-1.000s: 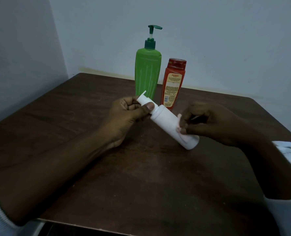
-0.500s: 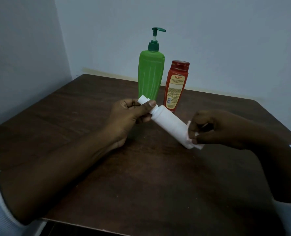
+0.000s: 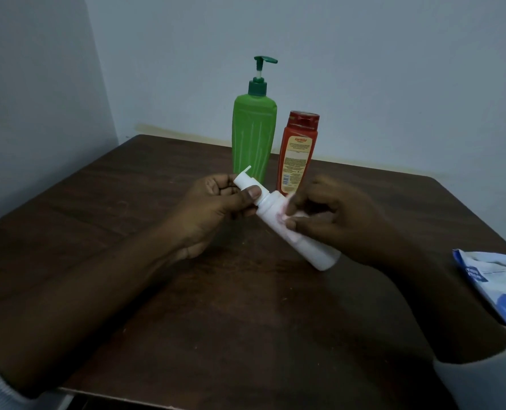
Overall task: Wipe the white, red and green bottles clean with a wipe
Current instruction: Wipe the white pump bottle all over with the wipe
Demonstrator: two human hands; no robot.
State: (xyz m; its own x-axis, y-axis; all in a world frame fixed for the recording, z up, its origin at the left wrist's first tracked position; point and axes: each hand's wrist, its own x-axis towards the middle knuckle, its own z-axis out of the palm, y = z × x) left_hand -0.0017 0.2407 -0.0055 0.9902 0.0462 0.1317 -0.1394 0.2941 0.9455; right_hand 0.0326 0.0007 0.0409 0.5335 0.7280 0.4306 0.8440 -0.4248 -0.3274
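The white bottle (image 3: 311, 247) is held tilted over the middle of the table (image 3: 127, 217), cap end raised toward the left, base dropped toward the right. Whether the base touches the wood cannot be told. The cap is gripped by the left hand (image 3: 213, 208): the thumb is laid across the top and the fingers (image 3: 216, 184) are curled round behind it. The cap's small flip lid is seen standing open.

Further down the bottle, a wipe (image 3: 282, 214) is pinched in the right hand (image 3: 334, 220) and pressed against the upper part of the body, just below the neck. Only a small pale, pink-tinged fold of it is shown (the rest is hidden under the curled fingers).

Behind the hands, the green bottle (image 3: 253, 137) is stood upright near the far edge of the table, its pump head turned right. The red bottle (image 3: 297, 155) is stood upright just beside it on the right, its label faced forward. Neither is touched.

At the right edge of the table, a blue and white packet (image 3: 494, 282) is laid flat, well apart from the bottles. Pale sleeves are seen at both wrists.
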